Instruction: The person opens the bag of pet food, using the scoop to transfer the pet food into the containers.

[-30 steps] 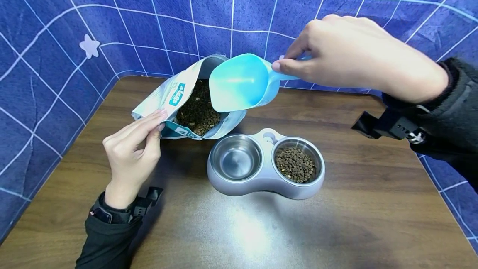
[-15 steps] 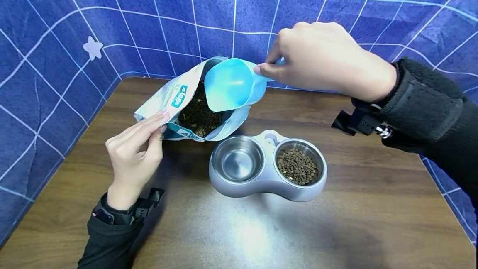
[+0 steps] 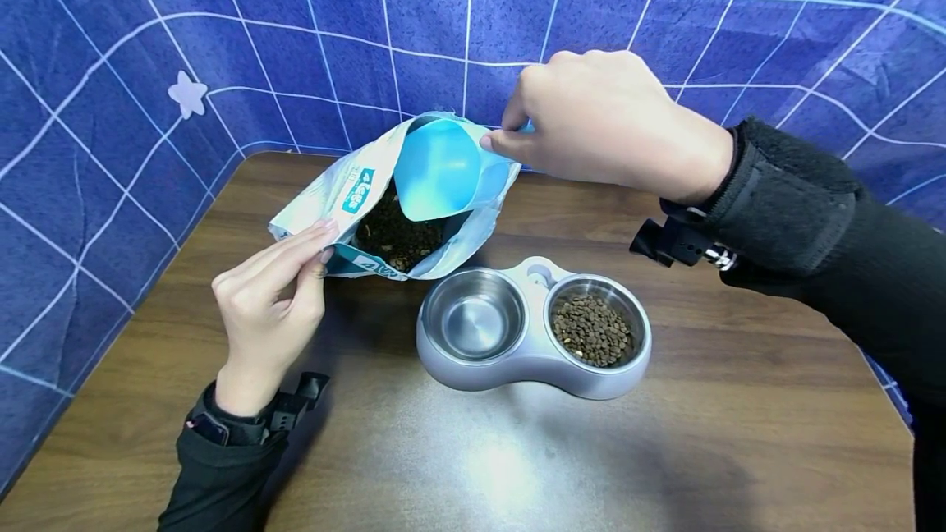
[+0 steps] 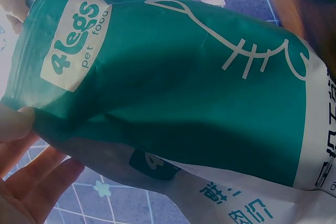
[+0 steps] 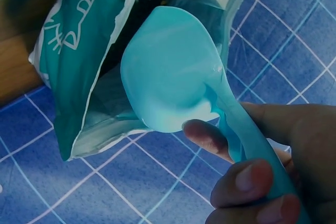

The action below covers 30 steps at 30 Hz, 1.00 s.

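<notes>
My left hand (image 3: 269, 302) pinches the near left edge of a white and teal pet food bag (image 4: 199, 98), thumb on one side and fingers on the other. The bag's mouth gapes, and brown kibble (image 3: 399, 240) shows inside. With fingers curled round its handle, my right hand (image 3: 591, 121) holds a light blue scoop (image 5: 173, 72). The scoop's bowl lies within the bag's mouth, above the kibble, and looks bare inside. In the right wrist view the scoop's handle (image 5: 257, 145) runs between thumb and fingers.
In front of the bag a grey double feeder (image 3: 532, 364) stands on the wooden table (image 3: 355, 450). Its left steel bowl (image 3: 475, 318) holds no kibble; the right steel bowl (image 3: 628, 306) has a kibble layer. A blue gridded cloth (image 3: 576, 6) hangs close behind the table.
My right hand has moved left and slightly down, carrying the scoop further into the bag's mouth. The bag's right side has spread outward. My left hand keeps its pinch.
</notes>
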Each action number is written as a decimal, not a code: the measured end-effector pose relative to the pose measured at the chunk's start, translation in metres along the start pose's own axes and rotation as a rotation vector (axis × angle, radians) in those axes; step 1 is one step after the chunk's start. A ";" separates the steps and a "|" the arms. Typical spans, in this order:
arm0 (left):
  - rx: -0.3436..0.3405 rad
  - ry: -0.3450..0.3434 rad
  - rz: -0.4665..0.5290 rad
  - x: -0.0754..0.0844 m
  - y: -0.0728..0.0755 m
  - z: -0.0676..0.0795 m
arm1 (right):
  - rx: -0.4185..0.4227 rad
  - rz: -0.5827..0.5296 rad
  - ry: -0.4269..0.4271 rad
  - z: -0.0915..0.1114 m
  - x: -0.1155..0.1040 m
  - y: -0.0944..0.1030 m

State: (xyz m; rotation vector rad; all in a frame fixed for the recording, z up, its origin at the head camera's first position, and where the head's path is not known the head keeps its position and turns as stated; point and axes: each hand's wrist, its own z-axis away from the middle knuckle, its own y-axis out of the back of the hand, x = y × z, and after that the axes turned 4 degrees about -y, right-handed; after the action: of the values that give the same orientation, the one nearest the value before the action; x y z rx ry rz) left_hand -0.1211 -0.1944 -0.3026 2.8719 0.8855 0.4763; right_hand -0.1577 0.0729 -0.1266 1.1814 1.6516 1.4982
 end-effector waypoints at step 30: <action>0.009 -0.011 0.009 0.000 0.000 0.000 | 0.039 0.121 0.090 -0.026 -0.029 -0.035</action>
State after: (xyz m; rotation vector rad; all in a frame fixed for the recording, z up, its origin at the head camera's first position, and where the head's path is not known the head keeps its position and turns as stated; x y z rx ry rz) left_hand -0.1213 -0.1950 -0.3025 2.8851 0.8761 0.4580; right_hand -0.1762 0.0368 -0.1598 1.2717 1.7018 1.6219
